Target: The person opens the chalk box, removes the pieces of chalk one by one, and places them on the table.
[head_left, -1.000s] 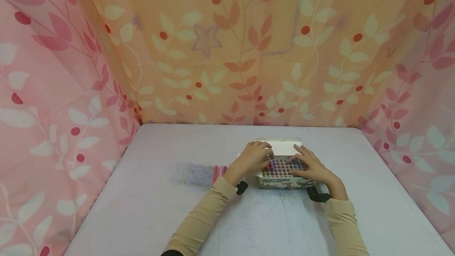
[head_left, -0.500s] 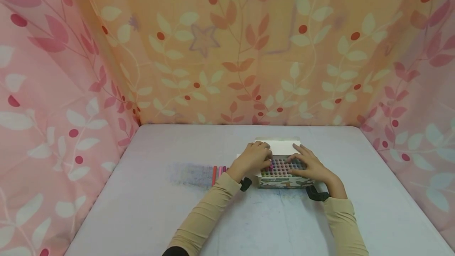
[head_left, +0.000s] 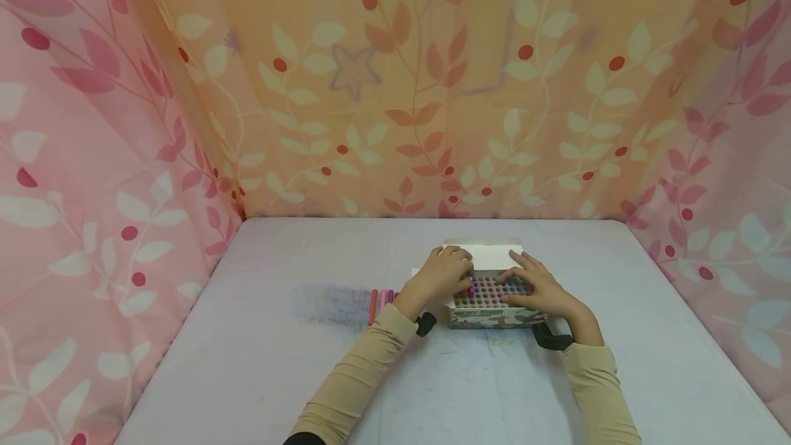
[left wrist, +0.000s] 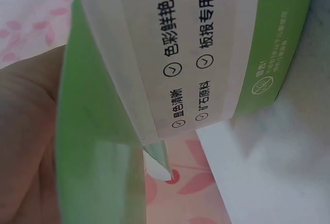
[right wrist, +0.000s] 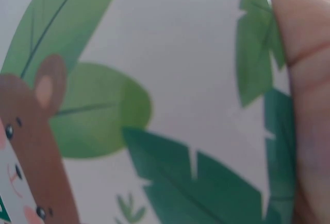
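Observation:
An opened printed box (head_left: 491, 319) stands right of the table's middle, packed with rows of coloured chalk sticks (head_left: 489, 292). Over its left end, the left hand (head_left: 440, 277) has its fingers bent down and pinches a magenta chalk stick (head_left: 472, 290) that sticks up above the rows; its lower part is hidden. The right hand (head_left: 544, 292) grips the box's right end, thumb along the front rim and fingers spread over the top toward the raised lid (head_left: 491, 256). In the left wrist view, a green side flap (left wrist: 98, 131) covers part of the hand.
Left of the box, several red, pink and purple chalk sticks (head_left: 373, 306) lie side by side, partly behind the left wrist. A greyish chalk smudge (head_left: 330, 302) marks the white table (head_left: 259, 362). Patterned curtains (head_left: 395, 156) enclose the back and sides.
The left wrist has shifted slightly right, and the magenta chalk at the left fingertips shows a little differently. The right hand and the box have stayed in place.

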`<act>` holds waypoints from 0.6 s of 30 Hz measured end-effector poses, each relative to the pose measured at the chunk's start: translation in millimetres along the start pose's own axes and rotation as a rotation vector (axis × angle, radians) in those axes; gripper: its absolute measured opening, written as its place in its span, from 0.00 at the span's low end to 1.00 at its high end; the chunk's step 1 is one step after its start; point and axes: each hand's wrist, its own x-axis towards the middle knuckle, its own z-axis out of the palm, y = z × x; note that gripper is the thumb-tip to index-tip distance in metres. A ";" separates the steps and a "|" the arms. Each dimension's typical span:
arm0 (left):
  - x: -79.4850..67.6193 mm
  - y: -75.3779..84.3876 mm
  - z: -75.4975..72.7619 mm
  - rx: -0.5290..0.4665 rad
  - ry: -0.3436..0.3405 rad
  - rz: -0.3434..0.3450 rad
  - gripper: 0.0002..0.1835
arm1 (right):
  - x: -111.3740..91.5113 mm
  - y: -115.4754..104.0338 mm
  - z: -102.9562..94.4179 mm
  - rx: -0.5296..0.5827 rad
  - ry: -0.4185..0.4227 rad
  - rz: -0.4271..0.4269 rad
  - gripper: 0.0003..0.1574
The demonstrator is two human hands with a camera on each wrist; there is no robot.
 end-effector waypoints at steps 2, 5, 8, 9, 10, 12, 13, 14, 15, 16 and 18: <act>-0.2 0.3 0.7 0.005 0.012 0.003 0.06 | -0.3 0.9 0.5 0.001 0.000 0.001 0.19; -0.1 1.0 1.4 0.021 0.021 0.007 0.06 | -0.9 1.6 0.7 0.001 0.001 -0.004 0.19; 0.2 1.6 2.0 0.050 0.033 0.016 0.06 | -0.9 1.6 0.4 0.004 0.002 -0.002 0.19; 0.2 1.8 2.0 0.062 0.038 0.018 0.06 | -0.8 1.5 0.4 0.004 0.001 -0.003 0.19; 0.2 1.9 2.1 0.071 0.046 0.021 0.06 | -0.6 1.3 0.2 0.003 0.000 -0.003 0.19; 0.0 2.3 1.8 0.093 0.056 0.028 0.06 | -0.2 1.1 0.3 0.003 0.002 -0.003 0.19; -0.2 2.5 1.5 0.101 0.061 0.031 0.06 | -0.1 1.0 0.2 0.004 0.003 -0.004 0.19; -0.4 2.7 1.1 0.107 0.066 0.032 0.07 | 0.1 0.9 0.2 0.002 0.004 -0.005 0.19; -0.5 2.9 0.7 0.111 0.071 0.034 0.07 | 0.2 0.9 0.2 0.001 0.004 -0.006 0.19; -0.5 2.9 0.1 0.116 0.075 0.034 0.07 | 0.2 1.0 0.1 0.001 0.004 -0.006 0.19; -0.1 2.8 -1.1 0.120 0.089 0.032 0.08 | 0.2 1.4 0.1 0.001 0.005 -0.007 0.19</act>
